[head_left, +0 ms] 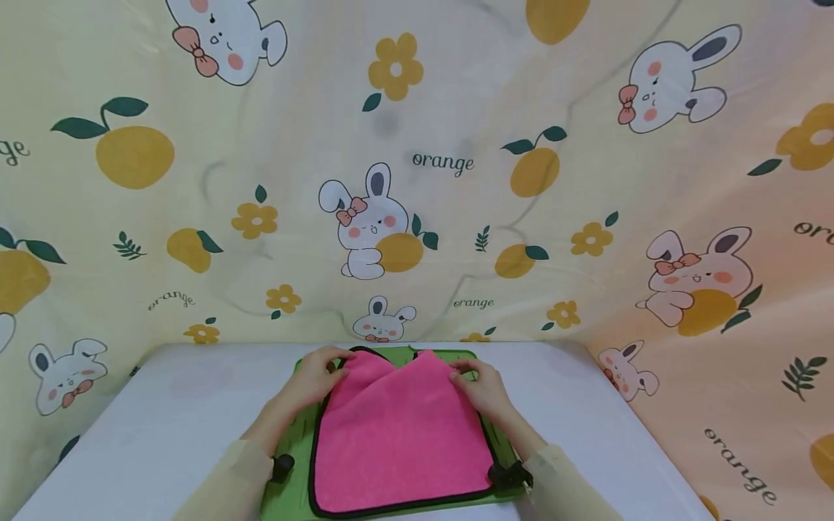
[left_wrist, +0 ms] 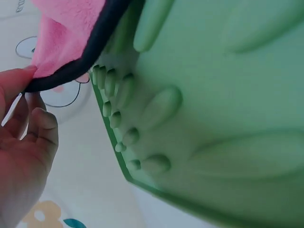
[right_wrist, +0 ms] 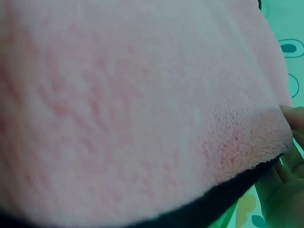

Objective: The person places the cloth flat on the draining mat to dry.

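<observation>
A pink plush cloth [head_left: 404,434] with a black bound edge lies spread over a green mat [head_left: 287,492], its far edge lifted and creased. My left hand [head_left: 319,375] pinches the cloth's far left edge; in the left wrist view, thumb and fingers [left_wrist: 45,126] meet on the black binding. At the far right edge, my right hand [head_left: 483,387] pinches the cloth between thumb and fingers, which also shows at the right of the right wrist view. Raised oblong bumps cover the green mat [left_wrist: 237,104] beneath.
Both things lie on a white table [head_left: 195,412]. A curtain [head_left: 456,239] printed with rabbits, oranges and flowers hangs behind the table and along its right side. A black wrist strap piece [head_left: 282,468] sits by the left sleeve, another [head_left: 510,475] by the right.
</observation>
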A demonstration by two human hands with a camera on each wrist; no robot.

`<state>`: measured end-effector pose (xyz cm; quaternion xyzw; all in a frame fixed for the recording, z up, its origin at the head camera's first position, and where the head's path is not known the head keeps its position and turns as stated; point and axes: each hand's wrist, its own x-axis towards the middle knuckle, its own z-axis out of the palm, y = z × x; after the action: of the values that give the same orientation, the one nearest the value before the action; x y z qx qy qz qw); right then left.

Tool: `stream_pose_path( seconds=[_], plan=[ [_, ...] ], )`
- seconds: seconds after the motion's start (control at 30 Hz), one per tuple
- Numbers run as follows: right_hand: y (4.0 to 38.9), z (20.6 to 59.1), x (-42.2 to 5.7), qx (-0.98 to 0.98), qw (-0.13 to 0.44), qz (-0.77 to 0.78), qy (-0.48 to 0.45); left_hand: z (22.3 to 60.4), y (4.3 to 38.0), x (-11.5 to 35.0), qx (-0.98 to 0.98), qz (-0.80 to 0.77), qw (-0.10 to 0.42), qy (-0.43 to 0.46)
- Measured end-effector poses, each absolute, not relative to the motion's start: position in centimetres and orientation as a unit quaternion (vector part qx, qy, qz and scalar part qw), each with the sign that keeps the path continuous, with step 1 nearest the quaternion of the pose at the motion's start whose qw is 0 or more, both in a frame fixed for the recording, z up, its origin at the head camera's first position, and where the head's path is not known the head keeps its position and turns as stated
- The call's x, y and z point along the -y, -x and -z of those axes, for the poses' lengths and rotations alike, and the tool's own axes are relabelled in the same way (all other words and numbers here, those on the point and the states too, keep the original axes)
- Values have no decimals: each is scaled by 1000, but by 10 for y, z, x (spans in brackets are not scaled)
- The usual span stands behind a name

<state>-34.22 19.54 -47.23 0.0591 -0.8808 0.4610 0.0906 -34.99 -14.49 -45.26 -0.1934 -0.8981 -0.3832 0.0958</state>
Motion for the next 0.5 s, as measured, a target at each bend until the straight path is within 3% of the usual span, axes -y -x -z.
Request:
stream_pose_path(
  seconds=[0.2,0.5],
  plan=[
    [339,477,-198,869,110,-479,-61,457,351,153,895,377,133,199],
    [335,479,-203,843,124,-523,-34,461,347,166,894,382,146,184]
  ],
)
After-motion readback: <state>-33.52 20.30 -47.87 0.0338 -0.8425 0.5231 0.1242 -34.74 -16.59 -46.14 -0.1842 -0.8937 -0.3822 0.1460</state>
